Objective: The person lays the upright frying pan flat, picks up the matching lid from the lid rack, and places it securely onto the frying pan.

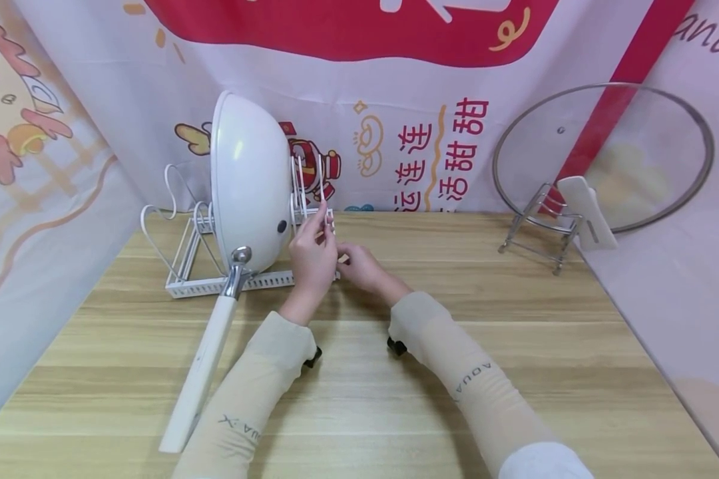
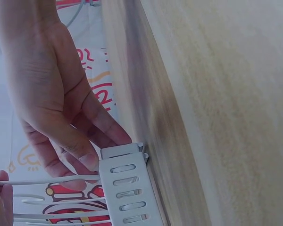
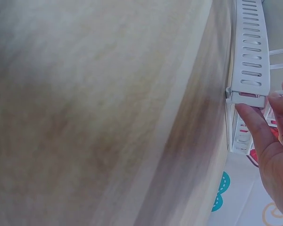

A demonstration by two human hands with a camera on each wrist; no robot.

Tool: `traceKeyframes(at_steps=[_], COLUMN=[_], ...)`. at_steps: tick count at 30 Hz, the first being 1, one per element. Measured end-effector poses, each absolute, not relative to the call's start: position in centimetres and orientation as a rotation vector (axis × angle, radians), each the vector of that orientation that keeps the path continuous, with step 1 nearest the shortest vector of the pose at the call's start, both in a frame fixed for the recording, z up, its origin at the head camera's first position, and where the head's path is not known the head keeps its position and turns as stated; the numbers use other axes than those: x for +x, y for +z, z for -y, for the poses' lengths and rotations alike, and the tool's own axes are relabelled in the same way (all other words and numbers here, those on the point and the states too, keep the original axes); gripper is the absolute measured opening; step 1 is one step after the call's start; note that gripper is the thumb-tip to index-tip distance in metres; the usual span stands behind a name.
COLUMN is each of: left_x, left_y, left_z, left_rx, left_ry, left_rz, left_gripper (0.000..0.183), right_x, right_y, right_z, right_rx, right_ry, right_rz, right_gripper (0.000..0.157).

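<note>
A white wire pan rack (image 1: 266, 279) with a slotted base lies on the table, and a white wok (image 1: 248, 179) stands on its side among its loops. My left hand (image 1: 313, 256) pinches the rightmost wire divider (image 1: 321, 179) of the rack. Lower down, my right hand (image 1: 359, 266) pinches the front right corner of the base. In the right wrist view, the thumb and forefinger of the right hand (image 3: 273, 150) are at the end piece of the slotted rail (image 3: 251, 52). The left wrist view shows this corner too, with left fingertips (image 2: 4, 197) on a wire.
The wok's long white handle (image 1: 200, 372) reaches toward the front left of the wooden table (image 1: 347, 412). At the back right a glass lid (image 1: 629, 153) leans upright on a small metal stand (image 1: 542, 226), with a white slotted piece (image 1: 590, 216) at its front. Printed cloth hangs behind.
</note>
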State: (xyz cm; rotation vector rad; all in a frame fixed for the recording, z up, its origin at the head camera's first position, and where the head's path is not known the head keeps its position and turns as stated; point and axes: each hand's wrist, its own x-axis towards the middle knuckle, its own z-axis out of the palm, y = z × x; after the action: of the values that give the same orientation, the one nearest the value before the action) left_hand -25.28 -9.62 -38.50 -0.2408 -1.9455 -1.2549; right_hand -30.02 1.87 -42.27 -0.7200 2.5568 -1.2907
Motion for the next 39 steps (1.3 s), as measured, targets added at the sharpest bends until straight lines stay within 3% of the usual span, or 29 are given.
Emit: traceKeyframes(at_steps=[39], left_x=[-24.97], left_y=[-37.88], left_z=[9.16], left_rx=[-0.189], left_ry=[-1.255], left_rz=[1.913], left_gripper=[0.041], right_x=[-29.50], right_y=[-42.47], right_z=[-2.16], right_rx=[-0.752], right_ry=[-1.326], right_rz=[-2.547], right_gripper=[0.029])
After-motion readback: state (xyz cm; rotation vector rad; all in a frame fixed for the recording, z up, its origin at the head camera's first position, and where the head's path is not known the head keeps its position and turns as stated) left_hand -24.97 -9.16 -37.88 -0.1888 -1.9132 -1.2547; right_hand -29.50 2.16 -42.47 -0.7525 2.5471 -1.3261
